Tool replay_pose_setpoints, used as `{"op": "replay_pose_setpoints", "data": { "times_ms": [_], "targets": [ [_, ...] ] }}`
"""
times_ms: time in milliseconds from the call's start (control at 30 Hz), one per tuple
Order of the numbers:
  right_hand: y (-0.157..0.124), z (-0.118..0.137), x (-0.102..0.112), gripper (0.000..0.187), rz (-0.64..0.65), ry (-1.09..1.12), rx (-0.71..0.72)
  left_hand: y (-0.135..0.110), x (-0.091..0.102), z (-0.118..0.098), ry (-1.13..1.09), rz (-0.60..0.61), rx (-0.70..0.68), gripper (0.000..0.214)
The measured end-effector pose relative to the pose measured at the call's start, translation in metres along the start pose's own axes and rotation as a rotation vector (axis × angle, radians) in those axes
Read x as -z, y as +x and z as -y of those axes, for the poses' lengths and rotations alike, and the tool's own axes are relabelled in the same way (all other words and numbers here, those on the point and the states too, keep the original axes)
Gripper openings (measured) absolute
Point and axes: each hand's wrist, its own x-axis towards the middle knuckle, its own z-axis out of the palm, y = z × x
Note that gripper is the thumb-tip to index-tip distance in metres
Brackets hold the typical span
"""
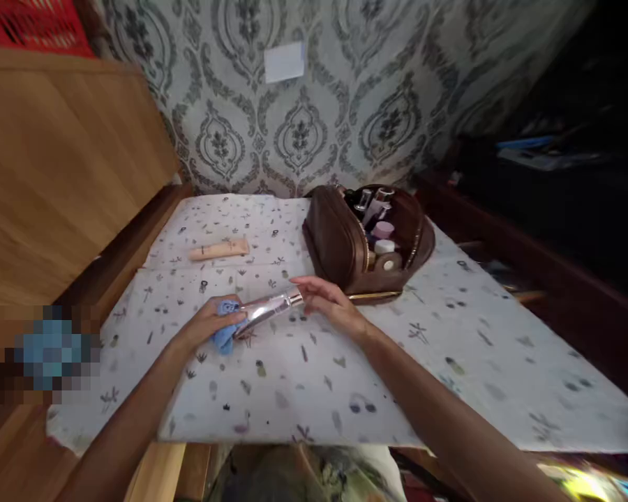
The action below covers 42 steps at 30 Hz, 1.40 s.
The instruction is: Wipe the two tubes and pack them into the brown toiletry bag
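My left hand [213,323] is closed around a blue cloth [224,341] and the lower end of a shiny, pale pink cosmetic tube [266,308]. The tube lies at a slant above the table, its silver cap end pointing right and slightly up. At that cap end, the fingers of my right hand [331,303] curl around the tip. Behind the left hand, a peach-coloured squeeze tube [218,249] lies flat on the cloth-covered table. Just beyond my right hand stands a brown cosmetic bag [335,237], unzipped, with several bottles and a white-lidded jar [384,247] inside.
A white patterned tablecloth [303,390] covers the table. Wooden panelling [68,146] borders the left side, with a red basket [34,26] on top. Patterned wallpaper [301,132] rises behind. Dark shelving [555,209] with assorted items stands at the right.
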Motion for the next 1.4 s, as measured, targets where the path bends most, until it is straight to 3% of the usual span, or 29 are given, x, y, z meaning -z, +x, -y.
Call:
{"op": "replay_pose_setpoints", "data": {
  "times_ms": [100, 600, 900, 1133, 1400],
  "targets": [
    [-0.001, 0.003, -0.001, 0.032, -0.039, -0.009, -0.013, 0.000, -0.001, 0.000, -0.005, -0.009, -0.001, 0.042],
    [-0.004, 0.013, -0.005, 0.043, 0.057, -0.076, -0.041, -0.002, -0.005, -0.005, -0.072, 0.031, 0.013, 0.041],
    [-0.002, 0.009, -0.006, 0.041, -0.014, -0.174, -0.039, -0.004, -0.007, -0.008, -0.089, 0.044, 0.032, 0.040],
    [-0.001, 0.005, -0.004, 0.073, -0.042, -0.143, -0.141, -0.004, -0.005, -0.010, -0.038, 0.046, 0.037, 0.042],
    [-0.003, 0.008, -0.006, 0.043, -0.030, -0.200, -0.057, -0.004, -0.006, -0.010, -0.012, 0.039, 0.026, 0.041]
  ]
}}
